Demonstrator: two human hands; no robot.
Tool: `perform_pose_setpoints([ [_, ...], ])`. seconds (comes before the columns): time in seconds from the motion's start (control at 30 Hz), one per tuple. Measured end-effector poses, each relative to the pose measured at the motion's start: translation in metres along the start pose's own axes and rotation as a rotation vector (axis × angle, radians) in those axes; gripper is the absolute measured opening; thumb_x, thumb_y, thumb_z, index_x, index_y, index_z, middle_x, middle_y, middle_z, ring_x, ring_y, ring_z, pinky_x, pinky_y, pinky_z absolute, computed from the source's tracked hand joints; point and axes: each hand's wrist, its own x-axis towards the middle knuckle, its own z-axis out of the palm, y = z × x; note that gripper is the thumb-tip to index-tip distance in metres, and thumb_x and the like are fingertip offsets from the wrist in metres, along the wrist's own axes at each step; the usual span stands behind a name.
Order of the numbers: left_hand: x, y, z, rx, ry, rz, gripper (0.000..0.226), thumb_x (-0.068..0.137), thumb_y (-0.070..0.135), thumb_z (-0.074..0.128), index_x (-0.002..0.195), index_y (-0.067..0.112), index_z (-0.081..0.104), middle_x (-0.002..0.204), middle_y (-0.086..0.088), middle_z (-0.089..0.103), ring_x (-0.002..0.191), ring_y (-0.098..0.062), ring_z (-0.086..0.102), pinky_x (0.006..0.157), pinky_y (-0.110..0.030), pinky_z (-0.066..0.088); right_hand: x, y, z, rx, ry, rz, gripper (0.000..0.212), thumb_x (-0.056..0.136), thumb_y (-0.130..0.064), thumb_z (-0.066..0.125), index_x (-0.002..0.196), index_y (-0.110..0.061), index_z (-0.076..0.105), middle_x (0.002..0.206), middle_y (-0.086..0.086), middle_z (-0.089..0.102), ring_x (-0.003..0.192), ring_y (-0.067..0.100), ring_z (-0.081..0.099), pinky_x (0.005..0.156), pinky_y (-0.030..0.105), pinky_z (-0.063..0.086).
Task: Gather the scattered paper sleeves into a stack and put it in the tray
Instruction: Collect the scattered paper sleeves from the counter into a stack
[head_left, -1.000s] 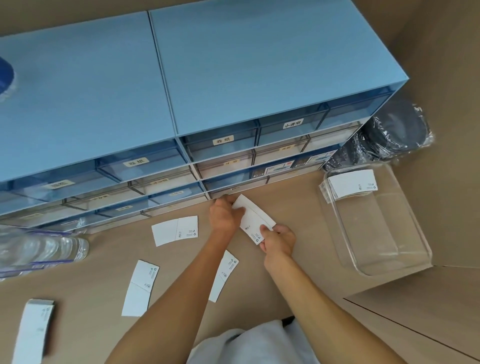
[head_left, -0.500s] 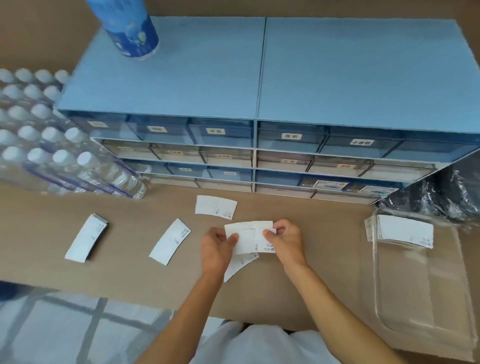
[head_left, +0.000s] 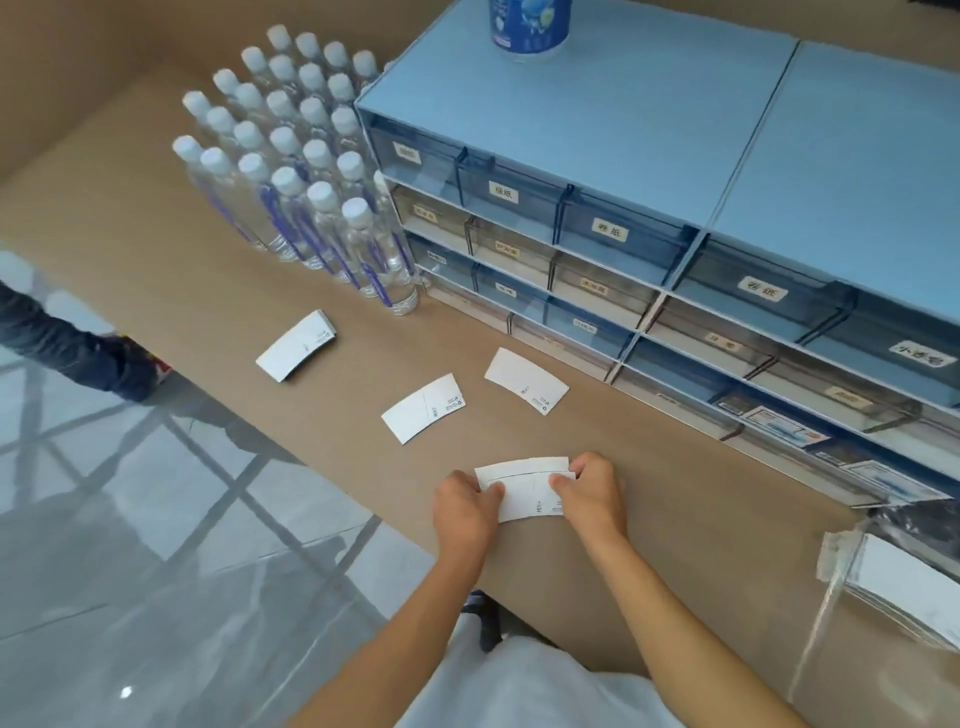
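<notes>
My left hand (head_left: 465, 506) and my right hand (head_left: 592, 491) grip the two ends of a small stack of white paper sleeves (head_left: 527, 488) just above the brown table. Three more sleeves lie flat farther out: one (head_left: 526, 381) near the drawers, one (head_left: 423, 408) in the middle, and a thicker one (head_left: 297, 345) to the left. The clear tray (head_left: 831, 597) sits at the right edge, with white sleeves (head_left: 904, 584) inside it.
Blue drawer cabinets (head_left: 649, 171) run along the back right, a blue-white canister (head_left: 530, 26) on top. A block of several water bottles (head_left: 296, 171) stands at the back left. The table edge (head_left: 332, 467) drops to a grey tiled floor, where another person's foot (head_left: 130, 364) shows.
The sleeve that lay under my hands is now part of the stack held at both ends. The camera has swung left, pushing the tray to the right edge.
</notes>
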Motion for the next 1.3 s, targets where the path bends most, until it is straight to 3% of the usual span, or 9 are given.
perform_pose_setpoints([
  [0.13, 0.0, 0.006, 0.0, 0.084, 0.049, 0.068, 0.022, 0.087, 0.029, 0.065, 0.09, 0.007, 0.061, 0.088, -0.005, 0.066, 0.079, -0.024, 0.059, 0.064, -0.032, 0.042, 0.0, -0.004, 0.001, 0.001, -0.003, 0.005, 0.011, 0.08, -0.015, 0.065, 0.084, -0.012, 0.055, 0.084, 0.006, 0.061, 0.082, 0.03, 0.056, 0.066, 0.027, 0.037],
  [0.27, 0.001, 0.012, -0.001, 0.116, 0.041, 0.097, 0.023, 0.087, 0.03, 0.064, 0.093, 0.008, 0.061, 0.088, -0.006, 0.066, 0.084, -0.029, 0.063, 0.072, -0.038, 0.054, 0.002, -0.004, 0.002, -0.009, 0.005, 0.014, 0.013, 0.082, -0.016, 0.065, 0.085, -0.014, 0.053, 0.089, 0.006, 0.062, 0.081, 0.025, 0.05, 0.068, 0.026, 0.036],
  [0.6, 0.015, 0.007, -0.009, 0.033, -0.048, 0.071, 0.027, 0.087, 0.029, 0.069, 0.106, 0.015, 0.057, 0.095, 0.003, 0.059, 0.094, -0.025, 0.062, 0.085, -0.04, 0.054, 0.005, -0.003, 0.01, 0.06, 0.015, 0.028, 0.018, 0.084, -0.016, 0.068, 0.097, -0.005, 0.062, 0.097, 0.009, 0.067, 0.089, 0.029, 0.06, 0.071, 0.028, 0.042],
  [0.77, 0.043, 0.015, -0.02, -0.016, -0.091, 0.099, 0.015, 0.085, 0.029, 0.071, 0.089, 0.017, 0.062, 0.088, 0.003, 0.067, 0.081, -0.018, 0.062, 0.072, -0.032, 0.051, 0.009, -0.013, 0.017, 0.161, 0.018, 0.072, 0.016, 0.084, -0.018, 0.069, 0.086, -0.004, 0.061, 0.076, 0.002, 0.06, 0.073, 0.027, 0.06, 0.063, 0.031, 0.045],
  [1.0, 0.075, 0.049, -0.03, 0.001, -0.134, 0.238, 0.015, 0.083, 0.023, 0.074, 0.079, 0.017, 0.061, 0.075, 0.008, 0.062, 0.069, -0.011, 0.058, 0.056, -0.022, 0.04, 0.025, -0.033, 0.026, 0.245, 0.099, 0.141, 0.02, 0.083, -0.023, 0.068, 0.079, -0.004, 0.068, 0.094, 0.019, 0.069, 0.091, 0.034, 0.066, 0.081, 0.041, 0.056],
  [1.13, 0.098, 0.079, -0.029, 0.063, -0.169, 0.292, 0.014, 0.083, 0.022, 0.074, 0.086, 0.012, 0.066, 0.077, 0.006, 0.063, 0.074, -0.016, 0.058, 0.058, -0.023, 0.04, 0.042, -0.048, 0.026, 0.297, 0.143, 0.199, 0.028, 0.084, -0.023, 0.068, 0.06, -0.009, 0.059, 0.067, 0.008, 0.062, 0.064, 0.024, 0.058, 0.06, 0.03, 0.047],
  [1.23, 0.117, 0.099, -0.026, 0.079, -0.203, 0.289, 0.017, 0.083, 0.022, 0.075, 0.085, 0.007, 0.066, 0.086, -0.004, 0.069, 0.076, -0.021, 0.06, 0.065, -0.026, 0.04, 0.054, -0.062, 0.029, 0.327, 0.189, 0.242, 0.031, 0.085, -0.021, 0.068, 0.059, -0.012, 0.056, 0.064, 0.006, 0.059, 0.054, 0.02, 0.055, 0.048, 0.023, 0.039],
  [1.3, 0.127, 0.111, -0.025, 0.079, -0.208, 0.295, 0.016, 0.084, 0.02, 0.075, 0.082, 0.008, 0.065, 0.092, -0.007, 0.071, 0.079, -0.023, 0.061, 0.069, -0.025, 0.04, 0.062, -0.071, 0.031, 0.33, 0.199, 0.247, 0.025, 0.086, -0.018, 0.067, 0.064, -0.008, 0.061, 0.068, 0.008, 0.064, 0.056, 0.021, 0.059, 0.048, 0.022, 0.04],
])
